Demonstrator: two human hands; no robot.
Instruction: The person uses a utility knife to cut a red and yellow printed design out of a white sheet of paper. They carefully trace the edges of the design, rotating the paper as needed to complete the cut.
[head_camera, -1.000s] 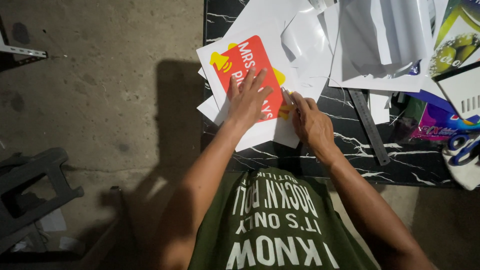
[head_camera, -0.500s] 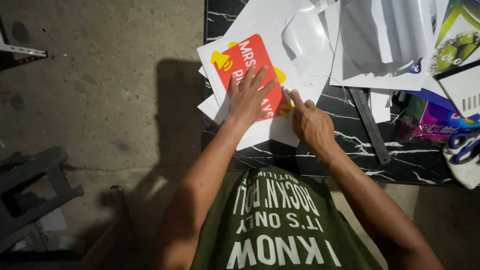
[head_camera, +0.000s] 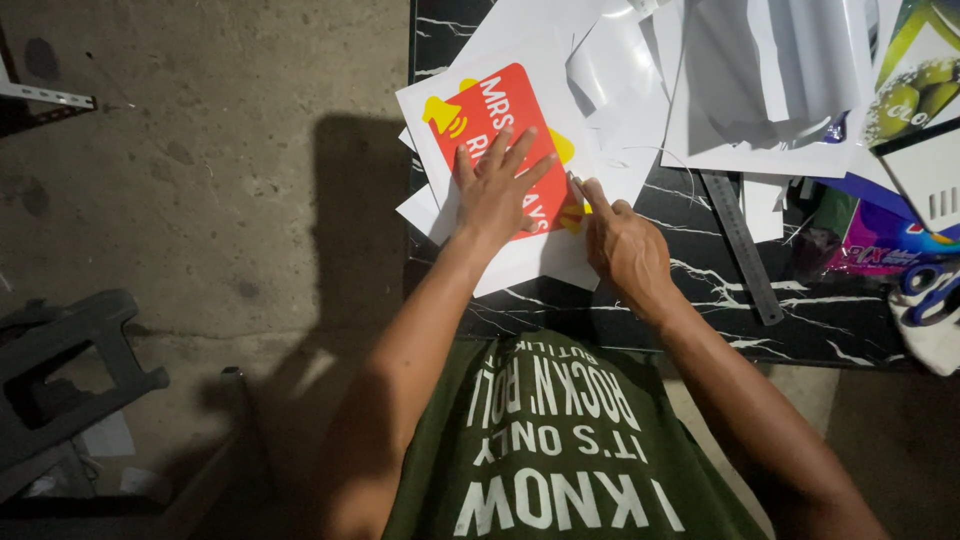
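A red and yellow sticker (head_camera: 497, 112) with white lettering lies on a white backing sheet (head_camera: 533, 68) at the left end of a black marble-patterned table (head_camera: 700, 300). My left hand (head_camera: 495, 190) lies flat on the sticker with its fingers spread, pressing it down. My right hand (head_camera: 622, 245) is at the sticker's right edge, fingers bunched and the forefinger tip touching the edge near a yellow patch. Whether it pinches something small there, I cannot tell.
A heap of white sheets (head_camera: 740, 80) covers the table's far side. A metal ruler (head_camera: 741, 247) lies right of my right hand. Coloured prints (head_camera: 915, 85) and blue-handled scissors (head_camera: 930, 290) sit at the far right. A dark plastic stool (head_camera: 60, 370) stands on the concrete floor at the left.
The sheet and my left hand have shifted slightly away from me. My right hand's fingers have moved a little along the sticker's right edge.
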